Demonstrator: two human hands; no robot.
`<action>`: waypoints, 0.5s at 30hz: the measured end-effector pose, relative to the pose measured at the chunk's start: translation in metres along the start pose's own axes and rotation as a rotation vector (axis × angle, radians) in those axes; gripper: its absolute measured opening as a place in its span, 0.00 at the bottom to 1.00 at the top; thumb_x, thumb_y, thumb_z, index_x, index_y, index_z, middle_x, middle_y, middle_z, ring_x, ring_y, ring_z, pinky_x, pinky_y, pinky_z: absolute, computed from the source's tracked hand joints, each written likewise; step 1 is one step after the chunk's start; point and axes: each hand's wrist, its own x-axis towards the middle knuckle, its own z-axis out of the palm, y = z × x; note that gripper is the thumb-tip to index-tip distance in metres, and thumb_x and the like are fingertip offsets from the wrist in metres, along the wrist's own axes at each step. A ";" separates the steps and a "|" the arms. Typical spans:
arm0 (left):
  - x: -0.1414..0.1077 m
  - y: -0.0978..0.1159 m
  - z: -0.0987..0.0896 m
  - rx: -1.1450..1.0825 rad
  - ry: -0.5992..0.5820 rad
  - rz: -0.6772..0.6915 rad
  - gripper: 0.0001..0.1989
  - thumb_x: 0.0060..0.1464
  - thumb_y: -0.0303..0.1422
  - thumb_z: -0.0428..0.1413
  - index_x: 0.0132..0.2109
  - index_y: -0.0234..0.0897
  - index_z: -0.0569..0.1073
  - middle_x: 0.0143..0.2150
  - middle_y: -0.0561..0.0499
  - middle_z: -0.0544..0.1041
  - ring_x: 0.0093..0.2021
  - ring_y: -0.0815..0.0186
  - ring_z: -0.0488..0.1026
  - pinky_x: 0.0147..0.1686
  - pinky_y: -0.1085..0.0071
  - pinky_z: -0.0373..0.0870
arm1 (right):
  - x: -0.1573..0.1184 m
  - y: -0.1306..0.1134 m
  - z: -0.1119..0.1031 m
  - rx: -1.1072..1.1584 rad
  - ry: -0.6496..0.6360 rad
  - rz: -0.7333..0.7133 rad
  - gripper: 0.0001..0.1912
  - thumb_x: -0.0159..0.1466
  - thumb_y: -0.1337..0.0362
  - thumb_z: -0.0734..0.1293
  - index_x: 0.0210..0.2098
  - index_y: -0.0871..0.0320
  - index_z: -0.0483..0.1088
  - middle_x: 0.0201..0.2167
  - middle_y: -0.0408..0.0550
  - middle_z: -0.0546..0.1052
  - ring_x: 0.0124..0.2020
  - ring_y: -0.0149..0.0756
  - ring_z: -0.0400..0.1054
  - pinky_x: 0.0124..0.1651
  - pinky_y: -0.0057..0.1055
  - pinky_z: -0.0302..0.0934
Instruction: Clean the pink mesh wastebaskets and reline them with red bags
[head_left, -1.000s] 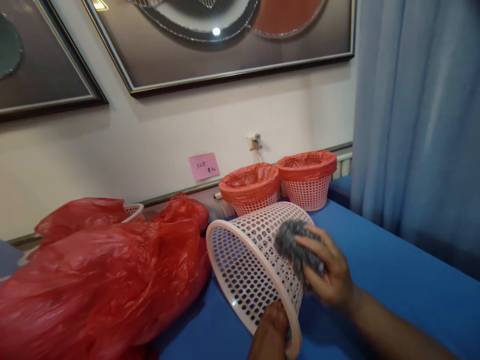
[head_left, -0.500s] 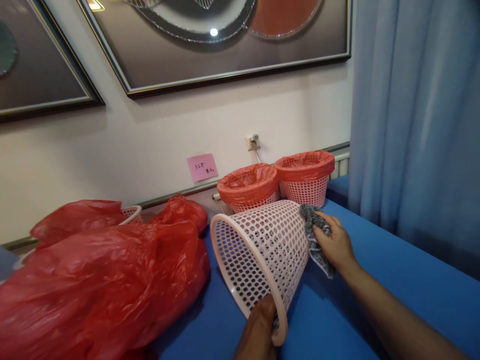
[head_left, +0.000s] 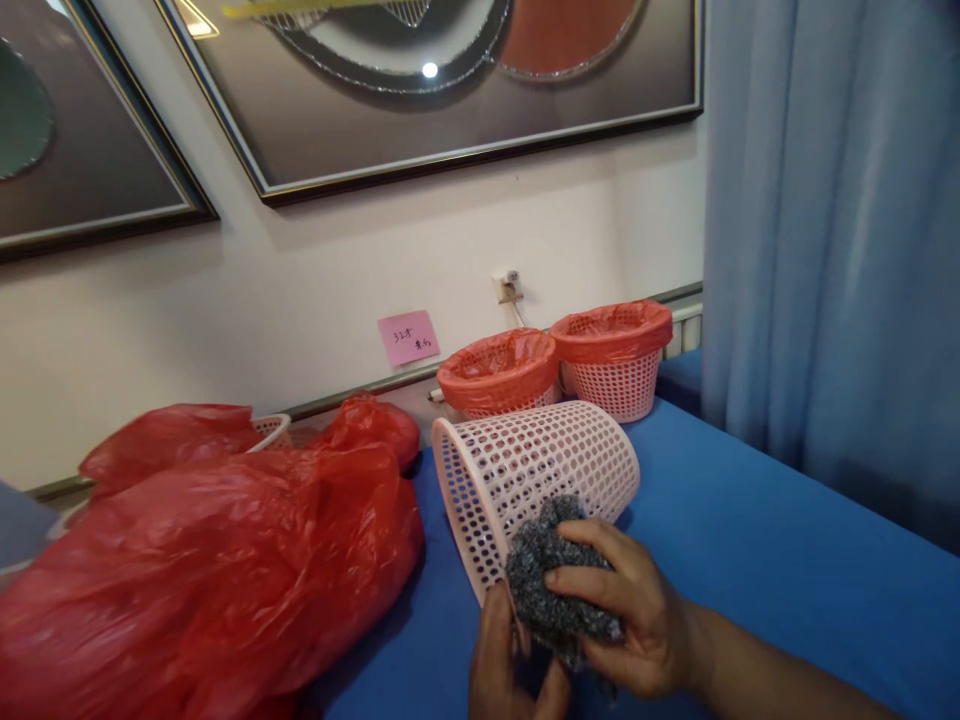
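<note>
A pale pink perforated wastebasket [head_left: 555, 460] lies on its side on the blue surface, its mouth facing left and toward me. My left hand [head_left: 506, 655] grips its near rim, with fingers at the edge of the opening. In my right hand [head_left: 637, 610] is a bunched grey cloth [head_left: 559, 575], pressed against the basket's side close to the rim. The cloth covers part of the rim and part of the basket wall.
Two baskets with red liners, a left one [head_left: 499, 370] and a right one [head_left: 615, 355], stand behind. Crumpled red plastic bags [head_left: 225, 560] heap at left, another basket's rim [head_left: 274, 432] showing behind. A pink note [head_left: 409, 338] is on the wall; a blue curtain [head_left: 832, 250] hangs right.
My right hand has moved the cloth from the basket's base end down and left to near the rim. The basket has turned slightly; my left hand still holds its rim.
</note>
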 end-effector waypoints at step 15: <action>0.006 0.019 -0.016 0.376 0.110 0.218 0.07 0.63 0.26 0.52 0.38 0.40 0.74 0.25 0.56 0.68 0.25 0.68 0.68 0.28 0.73 0.65 | -0.012 0.062 0.001 -0.317 0.277 0.477 0.23 0.65 0.64 0.66 0.60 0.52 0.74 0.59 0.58 0.74 0.60 0.51 0.72 0.61 0.53 0.70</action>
